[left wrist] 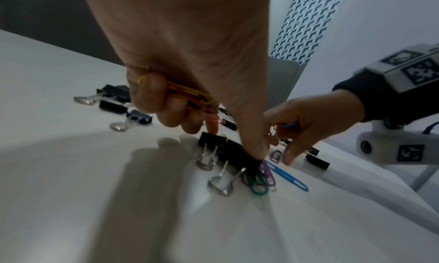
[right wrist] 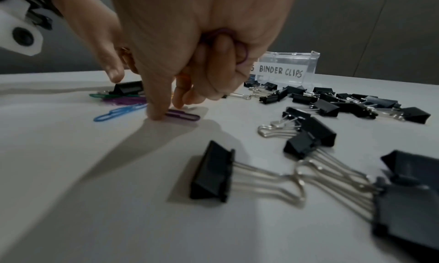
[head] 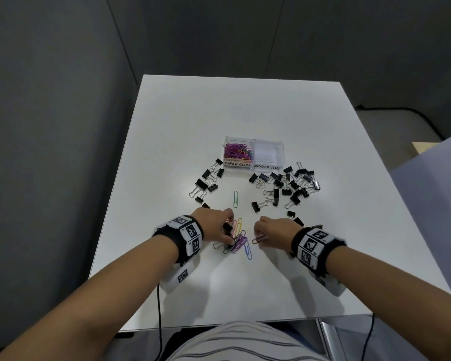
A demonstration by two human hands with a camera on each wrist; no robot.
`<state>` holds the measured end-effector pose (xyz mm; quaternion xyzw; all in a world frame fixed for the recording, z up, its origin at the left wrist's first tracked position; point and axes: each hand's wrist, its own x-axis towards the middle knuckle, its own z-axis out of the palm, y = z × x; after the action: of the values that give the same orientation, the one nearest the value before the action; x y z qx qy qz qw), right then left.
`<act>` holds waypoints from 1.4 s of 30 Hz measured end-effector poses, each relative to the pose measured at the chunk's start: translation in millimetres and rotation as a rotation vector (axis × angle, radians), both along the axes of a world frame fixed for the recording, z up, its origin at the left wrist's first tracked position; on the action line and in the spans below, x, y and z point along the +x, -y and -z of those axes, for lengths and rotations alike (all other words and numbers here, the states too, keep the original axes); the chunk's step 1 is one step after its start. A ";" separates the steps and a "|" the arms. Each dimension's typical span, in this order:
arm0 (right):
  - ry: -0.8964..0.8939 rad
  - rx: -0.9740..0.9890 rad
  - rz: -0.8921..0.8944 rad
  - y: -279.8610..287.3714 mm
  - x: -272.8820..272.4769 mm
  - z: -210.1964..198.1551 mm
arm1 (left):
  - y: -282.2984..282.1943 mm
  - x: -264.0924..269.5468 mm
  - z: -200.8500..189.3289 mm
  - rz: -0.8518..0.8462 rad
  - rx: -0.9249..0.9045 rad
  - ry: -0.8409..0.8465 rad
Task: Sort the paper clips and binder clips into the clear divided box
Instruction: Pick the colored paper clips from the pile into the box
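Left hand (left wrist: 180, 64): its curled fingers hold yellow and orange paper clips (left wrist: 190, 93); the thumb tip presses on a black binder clip (left wrist: 240, 154).
Right hand (right wrist: 190, 47): it keeps a purple clip (right wrist: 241, 51) in the curled fingers; the thumb tip touches a purple paper clip (right wrist: 182, 115) on the table (head: 219, 113).
Loose pile (head: 238, 239): coloured paper clips between both hands.
Binder clips (head: 287, 186): they lie scattered on both sides in front of the box.
Clear divided box (head: 254, 152): farther on the table; its compartment labelled PAPER CLIPS holds coloured clips.

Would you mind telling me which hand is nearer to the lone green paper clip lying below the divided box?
Left. The left hand sits just below the green paper clip, its knuckles almost beside the clip's lower end; the right hand lies farther off, below and to its right.
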<state>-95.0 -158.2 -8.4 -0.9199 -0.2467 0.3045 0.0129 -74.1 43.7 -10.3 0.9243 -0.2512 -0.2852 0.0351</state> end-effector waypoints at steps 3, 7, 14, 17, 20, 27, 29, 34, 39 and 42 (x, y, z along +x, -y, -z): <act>0.033 0.000 0.014 4.2 2.9 0.5 | 4.6 -0.2 3.9 0.020 -0.015 0.004; 0.017 -0.001 0.027 4.2 5.3 -0.7 | 3.6 11.0 1.7 -0.067 -0.050 0.065; 0.054 0.001 0.057 2.5 9.1 -6.9 | -5.3 14.2 -9.0 -0.136 -0.047 0.237; 0.049 0.061 0.113 -0.1 14.6 -10.3 | -2.3 8.4 -10.0 -0.084 0.078 0.273; 0.081 0.059 0.114 -6.2 20.9 -11.9 | 3.7 0.8 -2.5 -0.147 0.076 0.249; 0.103 0.065 0.136 -24.2 31.9 -5.3 | 6.4 -1.2 10.5 -0.345 0.015 0.268; 0.099 0.046 0.056 -26.4 30.9 -3.7 | 1.6 -1.4 10.8 -0.353 -0.001 0.288; 0.148 0.019 -0.057 -26.3 29.8 0.2 | -10.7 1.2 10.6 -0.356 -0.025 0.306; 0.153 0.014 -0.030 -25.1 33.3 2.7 | -17.0 9.9 8.5 -0.470 -0.074 0.328; 0.128 -0.016 -0.015 -27.2 36.4 3.3 | -12.3 8.1 6.0 -0.437 -0.139 0.373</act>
<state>-58.6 -131.0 -11.7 -0.9357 -0.2514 0.2471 -0.0124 -66.0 56.0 -16.3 0.9883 -0.0671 -0.0781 0.1123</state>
